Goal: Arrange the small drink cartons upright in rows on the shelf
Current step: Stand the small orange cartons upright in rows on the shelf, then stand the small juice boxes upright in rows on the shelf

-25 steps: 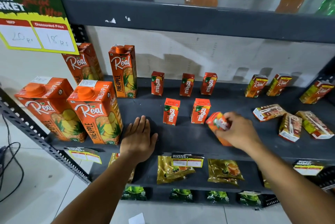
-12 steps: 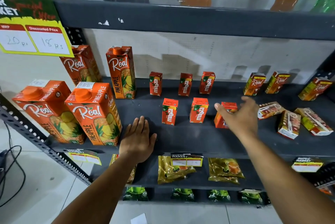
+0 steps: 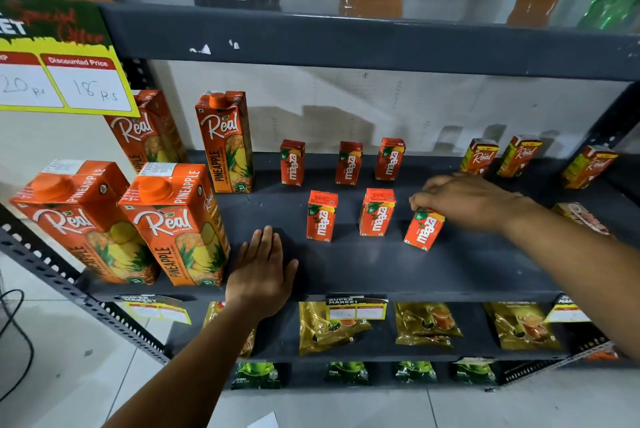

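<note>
Fingers (image 3: 420,200) perhaps hiding carton (image 3: 424,231) top

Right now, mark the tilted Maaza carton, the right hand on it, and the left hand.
tilted Maaza carton (image 3: 423,230), head view, front label.
right hand (image 3: 464,200), head view, back of hand.
left hand (image 3: 261,271), head view, back of hand.

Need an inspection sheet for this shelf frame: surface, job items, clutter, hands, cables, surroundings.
Surface: dark grey shelf, front area bare.
Job's things: three Maaza cartons upright in the back row; two upright in the front row; a third Maaza carton tilted.
Clutter: large Real pineapple cartons at left; small Real cartons at right, one lying flat.
Hands: left hand flat on the shelf; right hand on top of the tilted carton.
Cables: black cable on the floor, left.
Surroundings: bottles above, pouches below.
</note>
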